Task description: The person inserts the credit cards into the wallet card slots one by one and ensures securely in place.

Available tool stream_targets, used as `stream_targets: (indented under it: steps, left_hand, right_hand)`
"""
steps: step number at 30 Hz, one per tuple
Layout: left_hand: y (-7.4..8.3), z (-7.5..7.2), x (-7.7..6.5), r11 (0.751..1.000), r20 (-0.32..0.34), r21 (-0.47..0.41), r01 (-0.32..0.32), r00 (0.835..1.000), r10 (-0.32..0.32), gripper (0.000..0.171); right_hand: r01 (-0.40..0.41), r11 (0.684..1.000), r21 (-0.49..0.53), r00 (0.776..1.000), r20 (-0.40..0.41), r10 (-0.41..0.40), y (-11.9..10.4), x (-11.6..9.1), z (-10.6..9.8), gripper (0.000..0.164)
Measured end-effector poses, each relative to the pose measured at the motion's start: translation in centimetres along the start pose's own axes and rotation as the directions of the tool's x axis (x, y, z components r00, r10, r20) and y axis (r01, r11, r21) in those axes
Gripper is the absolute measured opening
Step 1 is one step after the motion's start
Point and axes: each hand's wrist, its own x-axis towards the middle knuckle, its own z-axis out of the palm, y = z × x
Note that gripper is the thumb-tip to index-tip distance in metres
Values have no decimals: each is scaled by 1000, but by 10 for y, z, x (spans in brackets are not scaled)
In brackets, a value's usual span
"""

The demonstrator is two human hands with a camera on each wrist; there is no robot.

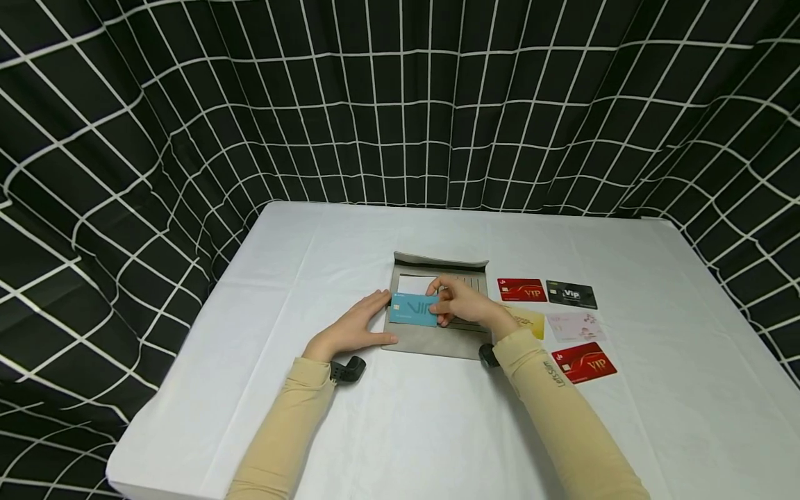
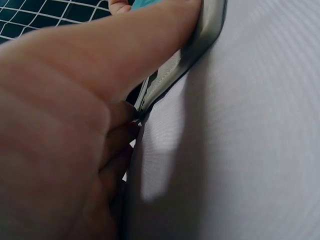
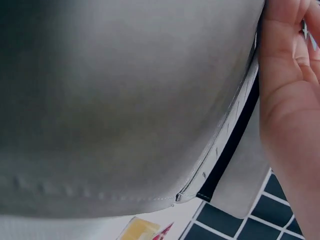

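A grey card wallet (image 1: 417, 340) lies opened on the table, its flap folded up at the far side and rows of slots inside. My right hand (image 1: 467, 304) pinches a light-blue VIP card (image 1: 409, 310) by its right end, over the slots. A white card or paper (image 1: 414, 284) shows behind it. Along the wallet's left edge rests my left hand (image 1: 357, 326), fingers extended, thumb on the lower corner. In the right wrist view the wallet (image 3: 150, 80) fills most of the picture, and the fingertips are hidden. The left wrist view shows the left thumb (image 2: 125, 45) over the wallet's edge.
To the right lie a red card (image 1: 521, 289), a black card (image 1: 571, 294), a yellow card (image 1: 530, 321) partly behind my right wrist, a pale pink card (image 1: 576, 326) and another red card (image 1: 585, 362). A white cloth (image 1: 312, 243) covers the table; a black gridded curtain (image 1: 412, 104) surrounds it.
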Motion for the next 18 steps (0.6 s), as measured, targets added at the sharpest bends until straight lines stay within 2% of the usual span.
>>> stream_targets:
  steps: [6, 18]
  left_hand:
    - [-1, 1, 0, 1000, -5, 4, -5, 1000, 5, 92]
    - [0, 1, 0, 1000, -12, -2, 7, 1000, -7, 92]
  right_hand:
    - [8, 1000, -21, 1000, -16, -8, 5, 2, 2, 24]
    - [-2, 991, -136, 998, -68, -7, 4, 3, 7, 22]
